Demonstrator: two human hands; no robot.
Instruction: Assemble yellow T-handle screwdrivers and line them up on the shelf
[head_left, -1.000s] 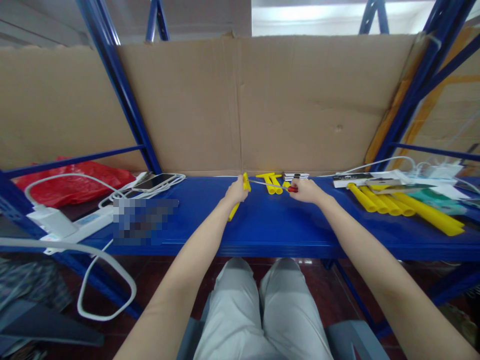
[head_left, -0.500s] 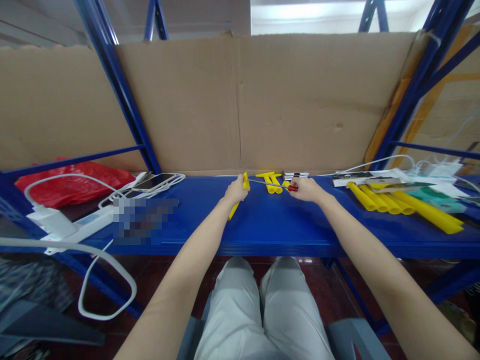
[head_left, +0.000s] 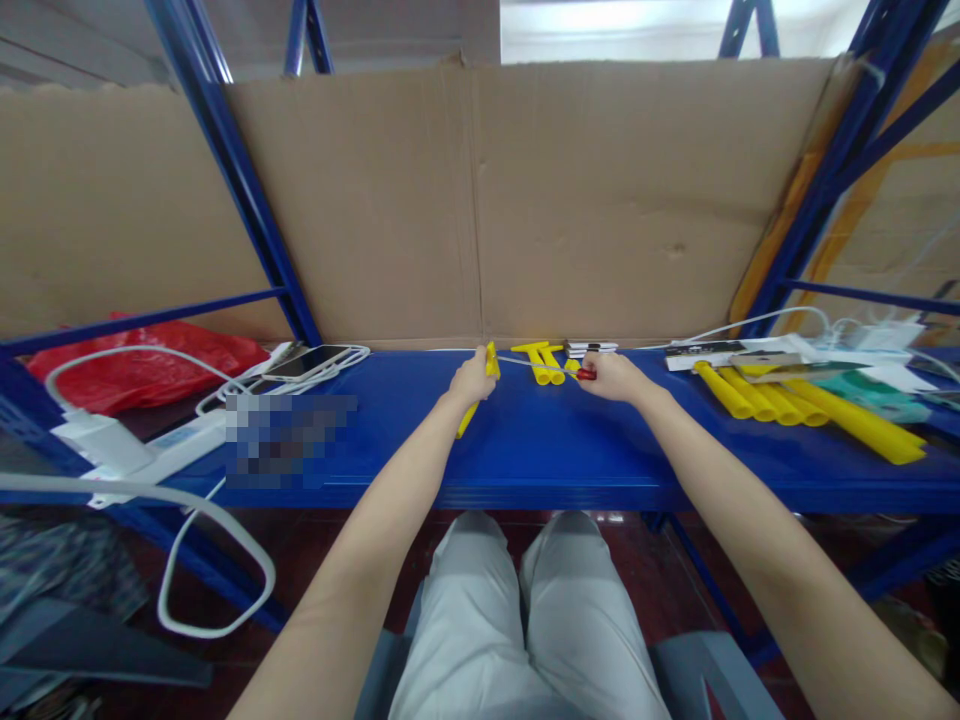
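My left hand (head_left: 472,378) is closed around a yellow plastic T-shaped piece (head_left: 492,360), whose stem slants down toward me below the fist. In my right hand (head_left: 611,376) is the red handle of a screwdriver (head_left: 587,374). Its thin metal shaft runs left, with the tip at the yellow piece; whether it touches a screw is too small to tell. Just behind the shaft lie similar yellow T-shaped pieces (head_left: 541,368). Beyond my right hand sits a small stack of black-and-white items (head_left: 590,349).
Several yellow tubes (head_left: 780,402) lie on the blue table (head_left: 555,450) at the right, by a flat white-and-black box (head_left: 701,355). At the left are a red plastic bag (head_left: 142,365), a phone (head_left: 306,363), white cables and a power strip (head_left: 180,450). Cardboard (head_left: 600,200) stands behind.
Both hands stay in nearly the same place, still holding the yellow piece and the screwdriver. The whole view has shifted very slightly.
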